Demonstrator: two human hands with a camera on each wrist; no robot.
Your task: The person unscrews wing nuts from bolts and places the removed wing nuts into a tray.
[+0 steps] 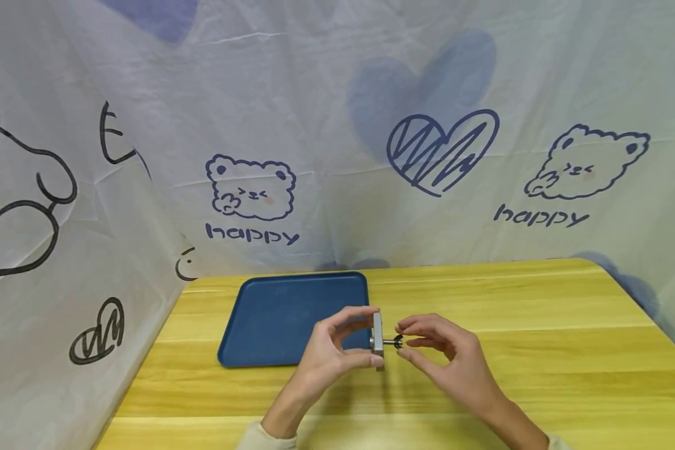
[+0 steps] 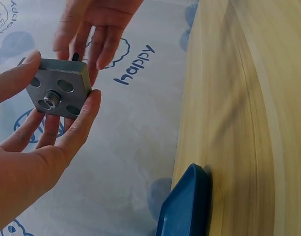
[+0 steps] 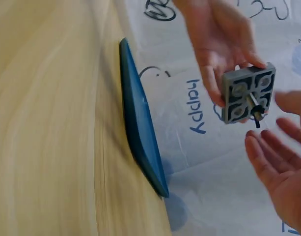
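My left hand (image 1: pixel 327 353) grips a grey square plate (image 1: pixel 378 331) by its edges, thumb on one side and fingers on the other. The plate stands upright above the table. A bolt runs through its middle; the left wrist view shows the bolt's round end (image 2: pixel 52 99) among several round recesses. On the far side, toward the right hand, a black wing-shaped nut (image 3: pixel 258 110) sits near the tip of the shank. Around that nut, my right hand (image 1: pixel 452 353) holds its thumb and fingers spread apart. The right wrist view shows a gap between fingers and nut.
A blue tray (image 1: pixel 292 319) lies on the wood-grain table (image 1: pixel 517 306), left of and behind the hands. White cloth (image 1: pixel 337 125) printed with bears and hearts hangs along the table's back and sides.
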